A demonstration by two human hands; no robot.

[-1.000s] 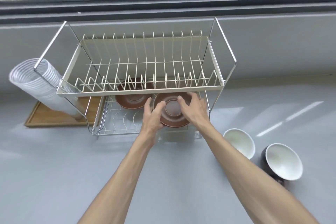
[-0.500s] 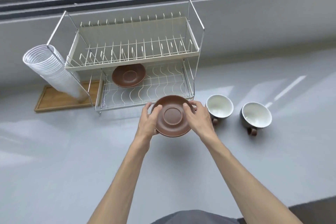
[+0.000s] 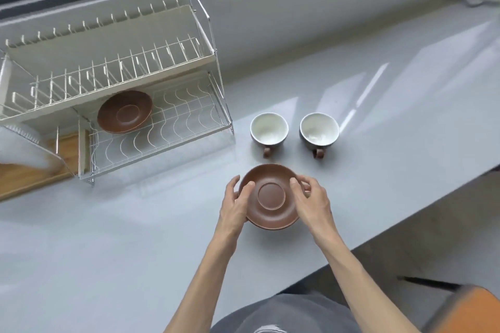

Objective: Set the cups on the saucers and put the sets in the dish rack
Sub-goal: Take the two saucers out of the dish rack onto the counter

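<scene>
A brown saucer (image 3: 271, 197) sits low over the grey counter, held at its rim from both sides by my left hand (image 3: 234, 205) and my right hand (image 3: 311, 201). Just beyond it stand two cups, white inside and dark outside with brown handles toward me: the left cup (image 3: 269, 130) and the right cup (image 3: 319, 130). A second brown saucer (image 3: 125, 111) lies on the lower wire shelf of the two-tier dish rack (image 3: 167, 127) at the left.
A wooden tray (image 3: 29, 173) and a blurred clear stack (image 3: 21, 143) sit left of the rack. The grey counter (image 3: 135, 238) ends at an edge (image 3: 405, 224) on the right. A window sill wall runs behind.
Both hands have carried the saucer out of the rack's lower shelf and toward me, down to the counter in front of the cups. The view has swung right.
</scene>
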